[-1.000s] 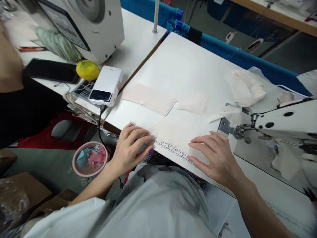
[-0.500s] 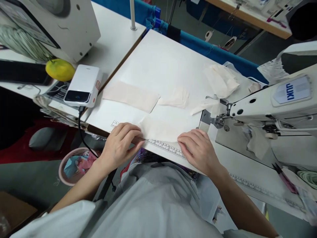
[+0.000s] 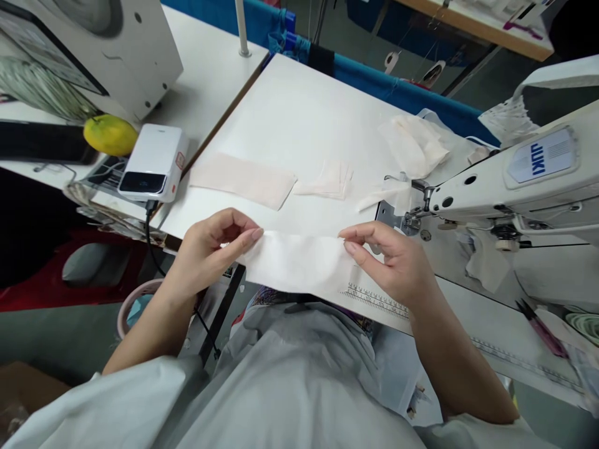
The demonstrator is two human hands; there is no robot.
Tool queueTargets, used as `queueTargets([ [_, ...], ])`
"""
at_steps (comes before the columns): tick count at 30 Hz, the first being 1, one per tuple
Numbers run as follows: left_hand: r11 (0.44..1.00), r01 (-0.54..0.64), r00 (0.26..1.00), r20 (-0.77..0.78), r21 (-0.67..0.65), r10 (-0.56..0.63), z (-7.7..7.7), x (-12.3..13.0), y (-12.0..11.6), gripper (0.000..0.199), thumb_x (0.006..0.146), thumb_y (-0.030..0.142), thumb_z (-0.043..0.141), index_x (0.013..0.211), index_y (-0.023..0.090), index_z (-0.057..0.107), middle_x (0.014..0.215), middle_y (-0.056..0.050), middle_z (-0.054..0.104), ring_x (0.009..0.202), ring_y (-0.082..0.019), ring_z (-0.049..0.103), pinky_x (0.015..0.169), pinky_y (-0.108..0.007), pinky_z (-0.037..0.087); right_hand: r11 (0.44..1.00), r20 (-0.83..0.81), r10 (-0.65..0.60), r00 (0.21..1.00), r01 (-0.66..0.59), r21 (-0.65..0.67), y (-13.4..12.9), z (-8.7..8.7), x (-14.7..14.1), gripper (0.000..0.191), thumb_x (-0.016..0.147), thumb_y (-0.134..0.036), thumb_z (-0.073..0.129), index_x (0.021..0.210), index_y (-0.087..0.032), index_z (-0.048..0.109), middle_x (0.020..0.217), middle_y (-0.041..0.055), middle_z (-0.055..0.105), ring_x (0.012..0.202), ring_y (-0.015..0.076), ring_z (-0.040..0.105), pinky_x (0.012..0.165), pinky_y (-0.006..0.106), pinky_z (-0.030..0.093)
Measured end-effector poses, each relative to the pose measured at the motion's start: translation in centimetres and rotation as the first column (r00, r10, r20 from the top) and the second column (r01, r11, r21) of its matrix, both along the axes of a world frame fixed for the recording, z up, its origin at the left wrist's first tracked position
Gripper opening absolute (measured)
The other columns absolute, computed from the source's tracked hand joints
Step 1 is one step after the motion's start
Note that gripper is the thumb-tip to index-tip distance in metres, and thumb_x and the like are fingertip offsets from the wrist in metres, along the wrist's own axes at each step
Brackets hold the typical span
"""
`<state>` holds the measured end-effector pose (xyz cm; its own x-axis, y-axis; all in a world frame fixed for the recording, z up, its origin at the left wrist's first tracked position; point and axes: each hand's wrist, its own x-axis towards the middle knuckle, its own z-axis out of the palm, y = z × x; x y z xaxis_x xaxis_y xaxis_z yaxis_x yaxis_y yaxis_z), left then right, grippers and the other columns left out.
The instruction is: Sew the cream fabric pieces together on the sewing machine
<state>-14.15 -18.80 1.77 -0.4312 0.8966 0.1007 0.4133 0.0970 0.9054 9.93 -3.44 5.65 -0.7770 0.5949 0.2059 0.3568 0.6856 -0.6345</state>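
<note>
A pale fabric strip (image 3: 297, 262) is stretched between my two hands at the table's front edge. My left hand (image 3: 218, 246) pinches its upper left corner between thumb and fingers. At the upper right corner, my right hand (image 3: 386, 255) holds it in a similar pinch. The strip covers part of the printed ruler (image 3: 374, 299) along the edge. Beyond it lie a longer pale pink piece (image 3: 243, 181) and a small stack of pale pieces (image 3: 325, 179).
On the right stands a white sewing machine (image 3: 528, 174), with crumpled pale fabric (image 3: 414, 146) behind its needle area. A power bank (image 3: 153, 162) and a yellow fruit (image 3: 111, 135) lie on the left. Purple-handled snips (image 3: 543, 330) rest at the far right.
Both hands have moved up and away from the table's edge, and the strip's held edge came with them. The strip now hangs toward me, covering ruler marks that showed before.
</note>
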Motion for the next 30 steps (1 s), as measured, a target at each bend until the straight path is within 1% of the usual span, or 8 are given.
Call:
queueTargets([
  [3,0.998,0.045,0.993,-0.105,-0.051,-0.05,-0.6,-0.9,2.3,0.023,0.09,0.04,0.061,0.089,0.016,0.064,0.068,0.001,0.063,0.056,-0.01,0.057,0.051,-0.021,0.044,1.0,0.063,-0.003,0.998,0.003,-0.004,1.3,-1.4,-0.6,0.014,0.092,-0.028,0.058,0.101,-0.024,0.067,0.089,0.0009,0.075,0.081,0.0175,0.071,0.057,0.025,0.048],
  [6,0.999,-0.036,0.932,-0.361,-0.01,0.03,-1.3,-1.6,3.6,0.024,0.093,0.033,0.055,0.105,0.016,0.065,0.081,-0.002,0.067,0.065,-0.012,0.059,0.057,-0.023,0.046,0.987,0.086,-0.026,0.996,0.012,0.158,2.2,-3.0,-1.0,0.018,0.094,-0.026,0.053,0.106,-0.021,0.066,0.092,0.004,0.074,0.085,0.0208,0.069,0.071,0.032,0.05],
  [9,0.978,-0.175,0.855,-0.475,0.113,0.208,-1.2,-1.6,2.5,0.025,0.096,0.03,0.049,0.112,0.017,0.063,0.098,-0.006,0.068,0.077,-0.013,0.062,0.063,-0.023,0.049,0.938,0.036,-0.049,0.998,0.034,0.344,2.6,-4.1,-0.9,0.02,0.095,-0.024,0.05,0.107,-0.02,0.065,0.096,0.0065,0.073,0.09,0.0234,0.067,0.082,0.039,0.048],
  [13,0.938,-0.227,0.782,-0.525,0.263,0.336,-0.9,0.1,-1.1,0.015,0.097,0.021,0.05,0.101,0.018,0.064,0.093,-0.004,0.07,0.082,-0.015,0.063,0.075,-0.028,0.051,0.918,-0.014,0.029,0.999,-0.021,0.397,2.3,-4.7,-0.7,0.023,0.095,-0.018,0.048,0.112,-0.021,0.064,0.101,0.0061,0.073,0.097,0.0247,0.064,0.085,0.041,0.047],
  [18,0.957,0.05,0.821,-0.557,0.287,0.124,-2.1,4.4,-4.2,0.028,0.089,0.007,0.054,0.114,0.018,0.06,0.096,-0.006,0.071,0.089,-0.018,0.065,0.077,-0.031,0.053,0.907,0.047,0.23,0.972,-0.231,0.351,0.8,-4.4,-2.0,0.04,0.096,-0.014,0.043,0.134,-0.021,0.053,0.116,0.0077,0.07,0.121,0.0251,0.056,0.11,0.051,0.035],
  [21,0.96,0.16,0.792,-0.61,0.232,0.015,-2.8,6.1,-4.4,0.039,0.089,0.008,0.055,0.127,0.016,0.054,0.117,-0.011,0.07,0.114,-0.022,0.064,0.1,-0.04,0.049,0.853,0.142,0.35,0.926,-0.377,0.359,-0.3,-3.5,-3.8,0.048,0.095,-0.01,0.04,0.142,-0.017,0.043,0.126,0.0097,0.066,0.133,0.0251,0.048,0.117,0.052,0.025],
  [24,0.981,0.152,0.746,-0.665,0.118,-0.035,-3.1,6.8,-4.0,0.044,0.093,0.015,0.053,0.137,0.013,0.048,0.134,-0.014,0.062,0.134,-0.025,0.051,0.116,-0.046,0.033,0.815,0.198,0.403,0.893,-0.449,0.367,-0.9,-3.1,-6.0,0.049,0.094,-0.008,0.036,0.142,-0.013,0.043,0.135,0.0108,0.062,0.135,0.0262,0.045,0.116,0.051,0.026],
  [30,0.997,0.071,0.702,-0.71,-0.005,-0.053,-3.7,7.0,-4.1,0.051,0.098,0.028,0.049,0.147,0.016,0.041,0.146,-0.01,0.053,0.141,-0.025,0.044,0.124,-0.047,0.013,0.791,0.271,0.431,0.86,-0.505,0.344,-1.2,-4.5,-8.8,0.048,0.096,-0.013,0.035,0.144,-0.012,0.044,0.144,0.0087,0.056,0.142,0.0287,0.035,0.118,0.055,0.018],
])
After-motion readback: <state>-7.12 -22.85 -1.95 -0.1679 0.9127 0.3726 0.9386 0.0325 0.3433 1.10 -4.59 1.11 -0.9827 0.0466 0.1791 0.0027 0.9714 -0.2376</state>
